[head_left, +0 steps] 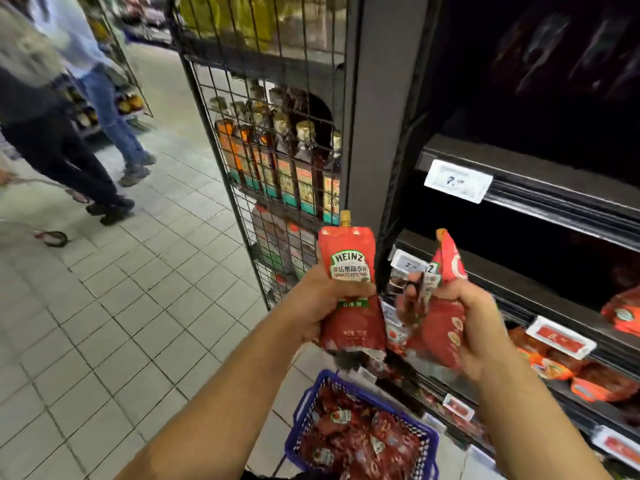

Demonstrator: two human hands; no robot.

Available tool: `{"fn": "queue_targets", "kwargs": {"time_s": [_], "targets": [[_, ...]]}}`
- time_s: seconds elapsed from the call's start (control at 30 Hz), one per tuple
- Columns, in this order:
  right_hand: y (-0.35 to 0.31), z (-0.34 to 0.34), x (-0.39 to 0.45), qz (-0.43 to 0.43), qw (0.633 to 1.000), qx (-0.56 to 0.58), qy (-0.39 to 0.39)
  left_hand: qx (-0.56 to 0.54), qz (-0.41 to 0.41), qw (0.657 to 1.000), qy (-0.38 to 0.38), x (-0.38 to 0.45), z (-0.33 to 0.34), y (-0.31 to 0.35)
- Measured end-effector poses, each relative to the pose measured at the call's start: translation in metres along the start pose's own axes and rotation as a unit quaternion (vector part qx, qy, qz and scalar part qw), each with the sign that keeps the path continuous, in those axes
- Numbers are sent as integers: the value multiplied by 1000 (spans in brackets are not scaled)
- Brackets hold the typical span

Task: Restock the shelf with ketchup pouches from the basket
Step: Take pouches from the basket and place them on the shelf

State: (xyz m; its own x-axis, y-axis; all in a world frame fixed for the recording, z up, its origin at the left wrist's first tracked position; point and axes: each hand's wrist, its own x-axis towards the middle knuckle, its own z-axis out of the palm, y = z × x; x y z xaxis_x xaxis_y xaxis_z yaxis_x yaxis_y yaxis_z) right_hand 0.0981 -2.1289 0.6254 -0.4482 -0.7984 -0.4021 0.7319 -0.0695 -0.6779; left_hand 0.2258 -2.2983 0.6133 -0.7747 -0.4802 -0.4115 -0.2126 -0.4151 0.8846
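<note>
Pouches of ketchup, one per hand, both raised in front of the shelf unit. Left hand (313, 306) fingers wrapped round the waist of a red glossy soft pouch (349, 289), crumpling it; front label faces camera, Heinz tomato ketchup print, small yellowish screw cap on top. Right hand (464, 323) clamped round a second red pouch (446, 299), turned edge-on and tilted, film creased under the grip, cap blurred. The two pouches are near each other; cannot tell if touching.

Basket (301, 410) sits low between the forearms on the floor, blue plastic lattice walls, holding many more red pouches (360, 434) lying jumbled and flat.

Shelf (540, 282) to the right, dark metal tiers with white price tags (457, 180) on the front edges; upper tiers in shadow, lower tiers hold red and orange soft packs (595, 379) lying flat.

Black wire grid rack (256, 133) stands left of the shelf post, behind it tall dark glass-like bottles (277, 161) with gold caps and orange labels in a row. Floor (114, 306) is pale square tile with dark grout. Two people's legs (104, 133) at far left, blurred, jeans and dark trousers.
</note>
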Motion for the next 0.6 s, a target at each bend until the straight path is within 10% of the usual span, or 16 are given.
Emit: {"fn": "queue_targets", "kwargs": {"time_s": [0.6], "targets": [[-106, 19, -13, -10, 1000, -28, 4, 75, 140, 987, -11, 47, 65, 76]]}}
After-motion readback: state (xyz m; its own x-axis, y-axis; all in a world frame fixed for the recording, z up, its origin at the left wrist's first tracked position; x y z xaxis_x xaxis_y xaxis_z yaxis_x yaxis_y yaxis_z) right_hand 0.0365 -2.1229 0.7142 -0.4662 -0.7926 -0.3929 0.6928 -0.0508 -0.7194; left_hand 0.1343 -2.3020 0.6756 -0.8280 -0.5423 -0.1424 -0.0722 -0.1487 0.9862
